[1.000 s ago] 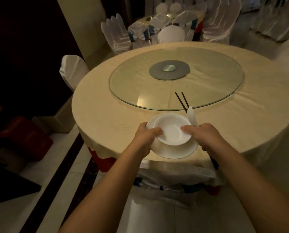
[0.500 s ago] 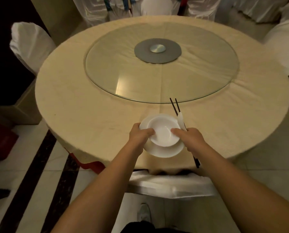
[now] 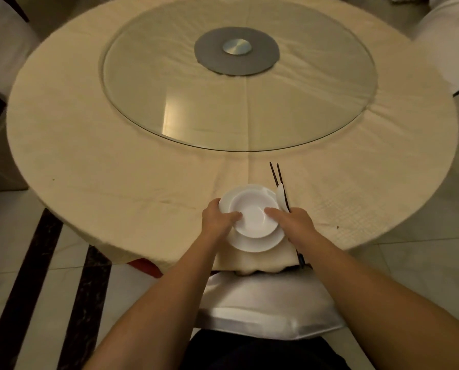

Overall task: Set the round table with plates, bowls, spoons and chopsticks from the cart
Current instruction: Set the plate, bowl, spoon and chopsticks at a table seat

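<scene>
**Both hands on the plate at the near edge**

Low in the frame's middle, a white bowl (image 3: 253,214) sits in a plate (image 3: 252,243) on the round table (image 3: 116,166). The left hand (image 3: 217,218) grips the plate's left rim, thumb on the bowl. The right hand (image 3: 292,221) holds the right side, with chopsticks (image 3: 276,174) and a white spoon (image 3: 280,197) pinned under its fingers.

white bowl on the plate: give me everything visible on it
The white bowl is round, plain and glossy, ceramic by its look, upright and empty. It sits on a wider white plate, offset toward the plate's far side, at the near edge of the round table. The left hand and right hand flank it, each thumb lying over its rim. A white spoon lies just right of it.
</scene>
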Demonstrator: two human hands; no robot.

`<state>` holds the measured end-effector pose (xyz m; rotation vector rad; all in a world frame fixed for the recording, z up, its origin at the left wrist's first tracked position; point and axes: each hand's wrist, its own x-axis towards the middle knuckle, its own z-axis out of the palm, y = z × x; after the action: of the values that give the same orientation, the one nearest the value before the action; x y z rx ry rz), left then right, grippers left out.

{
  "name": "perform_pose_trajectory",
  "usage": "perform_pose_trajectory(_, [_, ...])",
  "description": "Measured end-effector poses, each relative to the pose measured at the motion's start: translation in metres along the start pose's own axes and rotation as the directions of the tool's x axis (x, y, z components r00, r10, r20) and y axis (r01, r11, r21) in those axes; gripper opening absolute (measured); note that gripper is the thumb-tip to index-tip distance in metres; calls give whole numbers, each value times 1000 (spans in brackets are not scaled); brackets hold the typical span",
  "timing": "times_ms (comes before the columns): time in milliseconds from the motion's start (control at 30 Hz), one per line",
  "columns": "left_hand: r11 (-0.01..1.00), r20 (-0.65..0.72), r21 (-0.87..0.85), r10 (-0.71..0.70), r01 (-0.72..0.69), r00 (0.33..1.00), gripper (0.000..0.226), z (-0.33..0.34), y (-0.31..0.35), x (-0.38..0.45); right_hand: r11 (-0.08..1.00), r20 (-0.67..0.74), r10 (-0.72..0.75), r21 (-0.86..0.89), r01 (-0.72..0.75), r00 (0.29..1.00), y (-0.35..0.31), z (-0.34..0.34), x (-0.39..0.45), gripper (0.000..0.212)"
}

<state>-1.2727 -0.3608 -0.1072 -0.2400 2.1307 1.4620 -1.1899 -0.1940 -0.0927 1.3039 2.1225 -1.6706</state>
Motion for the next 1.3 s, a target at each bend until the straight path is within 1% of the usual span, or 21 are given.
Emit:
perform_pose_trajectory(100, [996, -8, 90, 24, -23, 1000, 88, -2, 0, 6, 1000, -7, 3, -25, -3, 1000, 1, 4, 11, 51])
perform_pose_trajectory(133, [994, -11, 107, 39, -37, 999, 92, -2, 0, 9, 999, -12, -1, -40, 1, 1000, 1, 5, 14, 52])
perform_pose_trajectory(333, [983, -18, 173, 72, -68, 997, 97, 0, -2, 17, 994, -32, -36, -108, 33, 999, -1, 9, 30, 52])
perform_pose_trajectory(433, [969, -46, 234, 92, -79, 995, 99, 3, -5, 18, 988, -45, -22, -152, 15, 999, 0, 11, 37, 58])
perform_pose_trajectory(533, [945, -85, 307, 148, -115, 985, 98, 6, -7, 18, 973, -61, -11, -230, -4, 998, -2, 11, 41, 61])
perform_pose_trajectory(600, [935, -83, 330, 168, -132, 982, 96, 6, -6, 19, 961, -66, -11, -276, -7, 998, -4, 11, 42, 64])
perform_pose_trajectory(733, [936, -68, 333, 150, -119, 986, 93, 6, -6, 21, 962, -77, -13, -274, -8, 997, -4, 9, 38, 74])
perform_pose_trajectory(833, [948, -53, 305, 113, -92, 992, 94, 4, -6, 22, 977, -110, -47, -210, 23, 993, -3, 5, 30, 80])
perform_pose_trajectory(867, [954, -47, 288, 98, -81, 994, 94, 4, -4, 21, 982, -132, -62, -184, 37, 989, -4, 2, 27, 77])
perform_pose_trajectory(900, [957, -53, 281, 91, -73, 994, 93, 4, -2, 19, 986, -153, -75, -158, 50, 985, -5, -1, 24, 68])
perform_pose_trajectory(933, [953, -82, 296, 96, -68, 992, 89, 3, 1, 16, 990, -166, -86, -125, 66, 982, -7, -4, 21, 55])
perform_pose_trajectory(1000, [924, -197, 375, 157, -73, 968, 76, 2, 9, 9, 996, -148, -91, -26, 88, 985, -12, -10, 15, 28])
perform_pose_trajectory(1033, [916, -246, 390, 206, -98, 947, 67, 2, 15, 3, 996, -117, -77, 26, 81, 990, -15, -12, 10, 21])
perform_pose_trajectory(1067, [921, -266, 361, 253, -147, 930, 60, 2, 20, -2, 995, -75, -56, 78, 62, 996, -18, -14, 4, 19])
perform_pose_trajectory(1100, [932, -252, 296, 290, -212, 923, 54, 2, 25, -8, 991, -26, -38, 128, 41, 999, -21, -16, -3, 18])
perform_pose_trajectory(1167, [942, -173, 133, 328, -308, 928, 42, 3, 34, -23, 979, 75, -23, 203, 7, 997, -25, -17, -18, 17])
perform_pose_trajectory(1233, [950, -87, -11, 310, -313, 947, 28, 5, 37, -38, 972, 168, -31, 237, -10, 985, -27, -16, -34, 17])
perform_pose_trajectory(1300, [968, 6, -100, 233, -232, 972, 23, 7, 36, -50, 972, 257, -37, 235, -25, 966, -27, -13, -48, 23])
